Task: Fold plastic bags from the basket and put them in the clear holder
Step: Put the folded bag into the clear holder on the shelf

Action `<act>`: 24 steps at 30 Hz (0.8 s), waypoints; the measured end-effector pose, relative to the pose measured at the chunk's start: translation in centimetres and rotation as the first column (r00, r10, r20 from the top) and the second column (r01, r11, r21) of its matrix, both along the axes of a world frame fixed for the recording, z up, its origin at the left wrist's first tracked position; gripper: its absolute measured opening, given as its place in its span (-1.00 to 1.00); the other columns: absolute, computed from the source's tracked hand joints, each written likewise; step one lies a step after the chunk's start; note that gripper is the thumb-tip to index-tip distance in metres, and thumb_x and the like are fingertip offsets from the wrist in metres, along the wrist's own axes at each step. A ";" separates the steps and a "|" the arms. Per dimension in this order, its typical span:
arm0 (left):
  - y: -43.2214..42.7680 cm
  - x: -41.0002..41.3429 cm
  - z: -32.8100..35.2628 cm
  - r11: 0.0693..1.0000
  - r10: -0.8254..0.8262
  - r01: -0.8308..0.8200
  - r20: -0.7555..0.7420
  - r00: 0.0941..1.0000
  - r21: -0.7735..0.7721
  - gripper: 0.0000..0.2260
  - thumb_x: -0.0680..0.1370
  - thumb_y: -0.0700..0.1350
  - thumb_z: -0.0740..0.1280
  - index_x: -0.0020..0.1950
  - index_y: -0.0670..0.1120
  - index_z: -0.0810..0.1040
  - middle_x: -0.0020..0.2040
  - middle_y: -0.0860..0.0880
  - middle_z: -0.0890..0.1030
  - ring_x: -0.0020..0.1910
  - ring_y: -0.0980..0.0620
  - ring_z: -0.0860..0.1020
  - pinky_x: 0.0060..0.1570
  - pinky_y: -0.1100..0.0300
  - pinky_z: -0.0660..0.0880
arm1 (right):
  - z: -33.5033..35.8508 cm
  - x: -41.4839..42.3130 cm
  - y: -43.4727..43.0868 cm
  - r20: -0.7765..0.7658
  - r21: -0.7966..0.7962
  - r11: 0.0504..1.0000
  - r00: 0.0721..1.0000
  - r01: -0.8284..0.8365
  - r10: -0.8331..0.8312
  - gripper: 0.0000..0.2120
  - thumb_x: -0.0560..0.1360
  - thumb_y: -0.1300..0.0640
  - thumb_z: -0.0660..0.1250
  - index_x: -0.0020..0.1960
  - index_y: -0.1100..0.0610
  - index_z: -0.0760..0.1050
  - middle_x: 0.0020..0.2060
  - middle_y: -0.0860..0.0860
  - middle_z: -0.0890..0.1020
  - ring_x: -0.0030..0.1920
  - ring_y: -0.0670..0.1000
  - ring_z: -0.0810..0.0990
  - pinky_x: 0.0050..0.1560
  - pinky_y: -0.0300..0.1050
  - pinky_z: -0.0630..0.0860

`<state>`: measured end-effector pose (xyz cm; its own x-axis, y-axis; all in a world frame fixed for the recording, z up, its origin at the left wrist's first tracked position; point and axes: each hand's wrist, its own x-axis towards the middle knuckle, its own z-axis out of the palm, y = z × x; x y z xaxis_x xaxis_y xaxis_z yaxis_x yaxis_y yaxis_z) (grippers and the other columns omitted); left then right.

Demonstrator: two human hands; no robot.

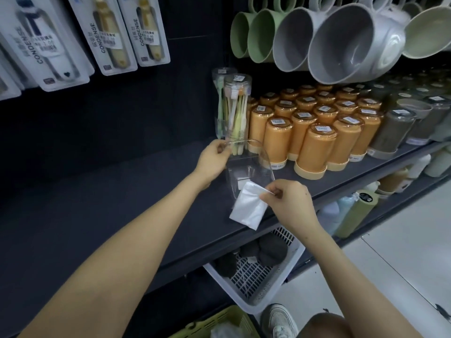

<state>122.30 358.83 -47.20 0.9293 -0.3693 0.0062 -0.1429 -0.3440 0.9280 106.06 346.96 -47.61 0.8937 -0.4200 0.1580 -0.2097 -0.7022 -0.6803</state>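
A clear plastic holder stands on the dark shelf. My left hand grips its rim at the upper left. A folded white plastic bag hangs just in front of the holder, over the shelf's front part. My right hand pinches the bag's upper right corner. At the bottom edge a green basket shows, with something pale and crumpled inside it.
Two clear tubes of toothbrushes stand right behind the holder. Several orange cups fill the shelf to the right. Mugs and bowls hang above. A white basket with dark items sits below the shelf. My shoe is on the floor.
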 end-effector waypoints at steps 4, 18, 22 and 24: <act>3.4 -1.6 0.2 0.993 0.111 -0.113 0.046 0.993 0.038 -0.63 0.61 -0.08 0.25 0.40 -0.16 0.36 -0.02 -0.01 0.54 0.08 -0.08 0.56 0.19 -0.08 0.50 | -0.1 0.2 0.7 0.024 0.049 0.998 0.999 -0.034 0.032 -0.84 0.50 0.19 0.40 -0.24 0.06 0.50 -0.38 -0.16 0.49 -0.29 -0.08 0.46 -0.30 -0.24 0.29; 12.2 -3.8 4.0 0.878 -0.244 0.119 0.219 0.945 0.463 -0.07 0.26 0.37 0.41 0.54 0.16 0.11 0.57 0.04 0.02 0.54 0.01 -0.03 0.50 0.04 0.03 | 1.4 1.9 1.9 -0.045 0.207 0.962 0.981 -0.176 0.189 -0.86 0.45 0.21 0.44 -0.28 0.15 0.60 -0.42 -0.03 0.53 -0.39 -0.14 0.42 -0.36 -0.37 0.32; 10.7 -1.6 5.5 0.603 -0.543 0.417 -0.033 0.839 0.680 -0.02 0.25 0.21 0.52 0.54 0.24 0.03 0.57 0.16 -0.19 0.54 0.08 -0.27 0.51 0.01 -0.15 | 1.9 2.5 2.0 -0.055 0.365 0.920 0.983 -0.145 0.176 -0.82 0.42 0.24 0.47 -0.34 0.10 0.60 -0.35 0.07 0.59 -0.30 -0.04 0.47 -0.19 -0.15 0.40; 9.9 -0.8 5.6 0.505 -0.581 0.463 -0.109 0.807 0.728 0.01 0.28 0.15 0.55 0.55 0.24 -0.03 0.57 0.19 -0.19 0.53 0.09 -0.28 0.51 0.01 -0.17 | 2.0 2.9 1.9 -0.073 0.321 0.938 0.984 -0.129 0.161 -0.82 0.40 0.22 0.48 -0.35 0.09 0.59 -0.33 0.07 0.60 -0.28 -0.03 0.49 -0.17 -0.09 0.42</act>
